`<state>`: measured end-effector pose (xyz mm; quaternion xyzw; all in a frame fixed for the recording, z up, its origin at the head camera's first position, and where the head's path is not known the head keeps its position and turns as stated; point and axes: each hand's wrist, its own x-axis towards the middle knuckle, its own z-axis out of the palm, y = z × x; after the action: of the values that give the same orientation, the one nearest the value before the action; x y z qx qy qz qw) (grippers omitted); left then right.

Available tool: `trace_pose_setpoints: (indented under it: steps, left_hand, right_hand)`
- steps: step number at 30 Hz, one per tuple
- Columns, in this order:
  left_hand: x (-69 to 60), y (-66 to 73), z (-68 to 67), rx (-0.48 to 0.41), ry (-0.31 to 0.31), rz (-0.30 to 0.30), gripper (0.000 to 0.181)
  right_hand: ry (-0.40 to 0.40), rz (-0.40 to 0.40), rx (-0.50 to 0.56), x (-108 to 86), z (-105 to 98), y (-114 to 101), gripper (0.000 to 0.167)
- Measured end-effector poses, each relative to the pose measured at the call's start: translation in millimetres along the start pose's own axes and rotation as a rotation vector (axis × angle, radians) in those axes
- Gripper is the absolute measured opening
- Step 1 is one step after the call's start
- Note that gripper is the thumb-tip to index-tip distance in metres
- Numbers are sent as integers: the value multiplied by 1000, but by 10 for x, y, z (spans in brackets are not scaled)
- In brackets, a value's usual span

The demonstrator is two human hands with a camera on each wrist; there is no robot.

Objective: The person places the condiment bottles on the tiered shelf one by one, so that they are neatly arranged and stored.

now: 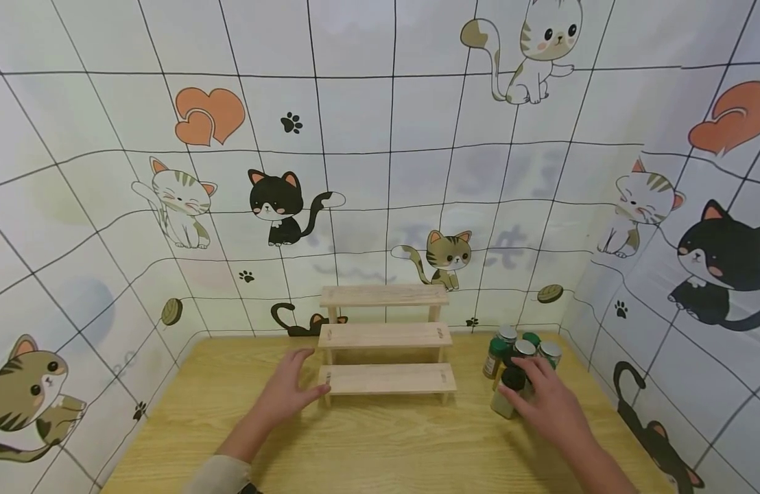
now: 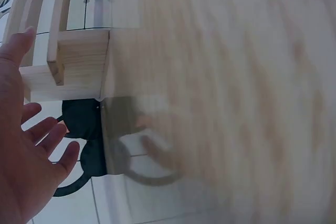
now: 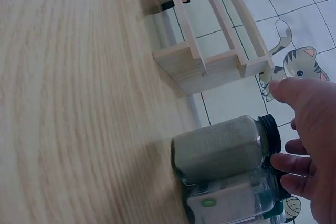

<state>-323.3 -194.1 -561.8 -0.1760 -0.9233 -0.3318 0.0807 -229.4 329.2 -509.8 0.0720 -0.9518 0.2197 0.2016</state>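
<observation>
A three-tier wooden step rack [image 1: 386, 335] stands on the table by the back wall. My left hand [image 1: 287, 385] is at its left side, fingers spread and holding nothing; in the left wrist view the hand [image 2: 31, 129] shows loosely bent fingers near the rack's end. On the right, a glass jar [image 3: 223, 150] with a black lid and pale contents stands at the front of a cluster of jars. My right hand [image 1: 549, 398] reaches over it, thumb and fingers apart around the lid. The right wrist view shows the thumb [image 3: 289, 90] off the lid; fingertip contact is unclear.
Behind the front jar, several more jars stand close together, with a green-lidded jar [image 1: 494, 353] and a silver-lidded jar [image 1: 549, 353] among them. The wood-grain table [image 1: 380, 446] meets a cat-patterned wall covering [image 1: 361, 137] at the back and sides.
</observation>
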Motion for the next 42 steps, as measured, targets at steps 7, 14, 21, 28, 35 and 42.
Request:
trace_pose_setpoints:
  steps: [7,14,21,28,35,42]
  left_hand:
    - [58,-30,72,-97,-41,-15,91]
    - [102,57,32,-147,-70,-17,75]
    - [130,115,38,-28,-73,26,73]
    - [50,116,60,69,-74,10,73]
    - [82,175,71,113,-94,15,71]
    - [145,153,64,102,-114,-14,71]
  right_hand:
    - [19,18,-5,2,69,-24,60]
    - [16,34,-15,3,118,-14,53]
    - [-15,68,-25,2,172,-4,51]
    - [-25,128,151,-35,248,-59,49]
    - [44,116,309,17,190,-98,43]
    - [30,119,418,228,92,-206,42]
